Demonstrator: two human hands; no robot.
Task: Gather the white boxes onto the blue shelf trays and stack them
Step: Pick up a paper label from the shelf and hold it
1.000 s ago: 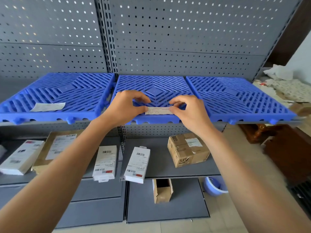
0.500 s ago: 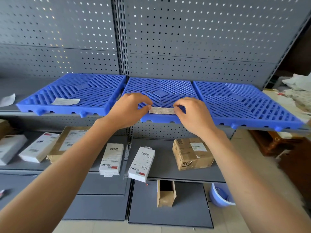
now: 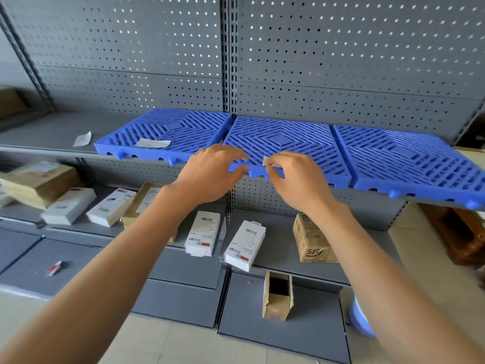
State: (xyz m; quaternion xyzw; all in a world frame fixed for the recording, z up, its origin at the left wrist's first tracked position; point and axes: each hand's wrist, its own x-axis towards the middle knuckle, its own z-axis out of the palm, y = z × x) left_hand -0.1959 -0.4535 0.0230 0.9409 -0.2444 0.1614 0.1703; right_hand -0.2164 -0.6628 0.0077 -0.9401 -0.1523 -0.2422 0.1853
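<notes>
Below my hands, on the grey shelf (image 3: 275, 232), two white boxes (image 3: 202, 233) lie flat side by side; a brown carton (image 3: 313, 241) sits under my right wrist. Two more white boxes (image 3: 68, 206) lie far left of my left hand. My left hand (image 3: 210, 177) hovers with fingers relaxed at the middle blue tray (image 3: 296, 143) front edge. My right hand (image 3: 298, 179) pinches a paper slip (image 3: 266, 162) there. The left blue tray (image 3: 168, 134) carries one paper label (image 3: 151, 143).
</notes>
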